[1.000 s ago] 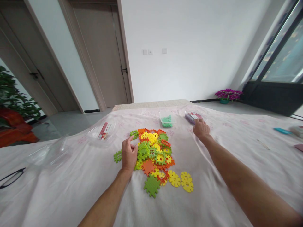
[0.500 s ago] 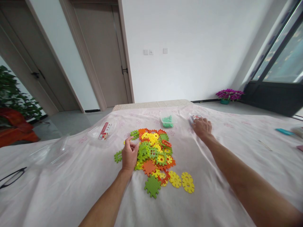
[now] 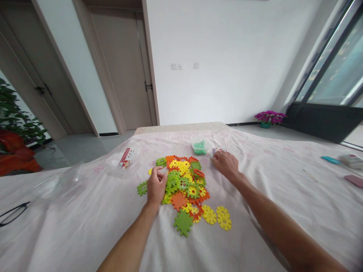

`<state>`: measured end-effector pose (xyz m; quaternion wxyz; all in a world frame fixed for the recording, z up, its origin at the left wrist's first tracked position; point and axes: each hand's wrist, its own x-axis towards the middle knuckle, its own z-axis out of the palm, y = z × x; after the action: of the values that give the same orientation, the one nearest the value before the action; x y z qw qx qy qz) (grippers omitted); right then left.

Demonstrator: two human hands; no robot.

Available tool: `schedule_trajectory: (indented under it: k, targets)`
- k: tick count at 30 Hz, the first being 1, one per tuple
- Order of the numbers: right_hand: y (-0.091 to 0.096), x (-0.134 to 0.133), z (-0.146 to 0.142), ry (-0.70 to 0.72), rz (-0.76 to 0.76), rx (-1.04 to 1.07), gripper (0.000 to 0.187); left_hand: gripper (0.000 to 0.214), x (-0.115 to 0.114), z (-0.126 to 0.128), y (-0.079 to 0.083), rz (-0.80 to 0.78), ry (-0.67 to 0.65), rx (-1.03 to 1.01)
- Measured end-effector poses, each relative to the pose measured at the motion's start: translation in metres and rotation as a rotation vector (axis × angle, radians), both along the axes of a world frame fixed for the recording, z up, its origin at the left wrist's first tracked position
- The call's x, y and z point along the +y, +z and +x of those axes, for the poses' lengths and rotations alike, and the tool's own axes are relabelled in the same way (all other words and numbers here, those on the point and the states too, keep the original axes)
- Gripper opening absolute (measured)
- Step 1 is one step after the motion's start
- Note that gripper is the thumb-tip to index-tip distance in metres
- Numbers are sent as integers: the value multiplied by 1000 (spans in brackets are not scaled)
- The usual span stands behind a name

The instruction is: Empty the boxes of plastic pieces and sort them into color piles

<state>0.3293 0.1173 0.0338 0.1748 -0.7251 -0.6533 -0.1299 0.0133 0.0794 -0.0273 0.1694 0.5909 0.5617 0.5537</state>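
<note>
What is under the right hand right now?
A labelled container, showing only its far part and some of the label. The right hand covers the rest, and its contents can't be made out.

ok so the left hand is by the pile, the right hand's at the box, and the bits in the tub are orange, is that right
Not quite: the bits in the tub are green, as the head view shows. The rest holds.

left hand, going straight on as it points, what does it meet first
The left hand would probably meet the green notched piece at the far-left corner of the pile; depth is unclear.
</note>
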Motion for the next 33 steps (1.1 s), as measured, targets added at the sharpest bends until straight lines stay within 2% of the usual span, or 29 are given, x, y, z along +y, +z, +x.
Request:
schedule_trajectory:
  k: [8, 16, 20, 25, 29, 33]
  targets:
    - [21, -41, -63, 176, 6, 81, 15, 24, 1, -2, -2, -20, -34, 6]
    - [28, -67, -94, 337, 47, 236, 12, 34, -8, 0, 4, 38, -116, 72]
    - [28, -76, -104, 446, 122, 334, 10, 40, -13, 0, 6, 144, -228, 175]
    - [25, -87, -120, 643, 266, 456, 11, 62, -14, 4, 5, 220, -396, 257]
    - [23, -92, -127, 763, 336, 551, 11, 80, -12, 7, 3, 201, -410, 179]
    - [18, -92, -126, 873, 338, 654, 13, 97, -9, 6, 4, 107, -417, -81]
